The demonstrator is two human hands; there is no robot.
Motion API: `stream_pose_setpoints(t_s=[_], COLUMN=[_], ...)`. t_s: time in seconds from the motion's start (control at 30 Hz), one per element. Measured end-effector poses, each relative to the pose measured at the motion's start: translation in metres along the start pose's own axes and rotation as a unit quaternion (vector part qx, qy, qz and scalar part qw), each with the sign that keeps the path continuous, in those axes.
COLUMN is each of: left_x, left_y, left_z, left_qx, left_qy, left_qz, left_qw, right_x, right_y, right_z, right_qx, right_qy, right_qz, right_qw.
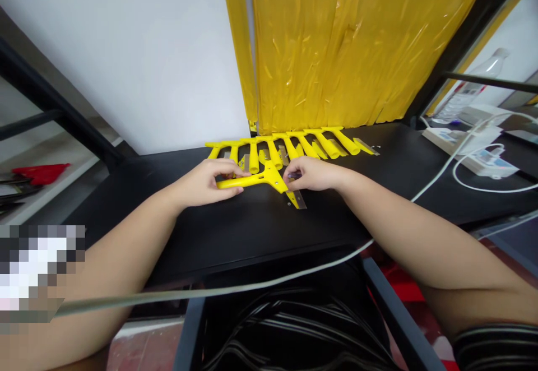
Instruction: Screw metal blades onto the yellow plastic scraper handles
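Observation:
My left hand is closed around the handle of a yellow scraper, which lies crosswise just above the black tabletop with its wide head to the right. At that head, my right hand has its fingers pinched together; a small dark thing shows between them, too small to name. Below the right fingers lies a metal blade with a yellow strip on the table. A tiny ring-like part is beside it. Behind my hands stretches a row of several yellow scraper handles, with blades and yellow strips among them.
Yellow plastic sheeting and a white panel stand behind the black table. White power strips and a clear bottle are at the right. A white cable crosses in front, below my forearms.

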State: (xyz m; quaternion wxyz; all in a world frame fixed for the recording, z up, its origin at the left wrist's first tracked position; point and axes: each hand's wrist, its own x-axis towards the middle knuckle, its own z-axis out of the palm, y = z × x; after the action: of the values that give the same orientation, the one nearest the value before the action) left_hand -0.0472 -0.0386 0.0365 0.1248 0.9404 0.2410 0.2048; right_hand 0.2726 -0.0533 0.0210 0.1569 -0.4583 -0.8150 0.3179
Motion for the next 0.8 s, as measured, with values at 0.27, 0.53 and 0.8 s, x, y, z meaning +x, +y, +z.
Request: stream_pose_setpoints(t_s=[0.27,0.53,0.8], left_x=[0.000,0.001,0.002], left_y=[-0.003,-0.004,-0.003], left_z=[0.006,0.011,0.016], left_qx=[0.005,0.030,0.037], left_qy=[0.009,0.025,0.045], left_qz=[-0.005,-0.028,-0.031], left_qw=[1.000,0.999,0.998], right_x=[0.001,-0.007,0.000], right_y=[-0.003,-0.019,-0.009], right_z=[-0.002,0.003,0.013], right_qx=[0.137,0.286,0.332], right_qy=[0.087,0.044,0.076], right_qz=[0.060,0.120,0.104], right_qw=[0.985,0.950,0.935])
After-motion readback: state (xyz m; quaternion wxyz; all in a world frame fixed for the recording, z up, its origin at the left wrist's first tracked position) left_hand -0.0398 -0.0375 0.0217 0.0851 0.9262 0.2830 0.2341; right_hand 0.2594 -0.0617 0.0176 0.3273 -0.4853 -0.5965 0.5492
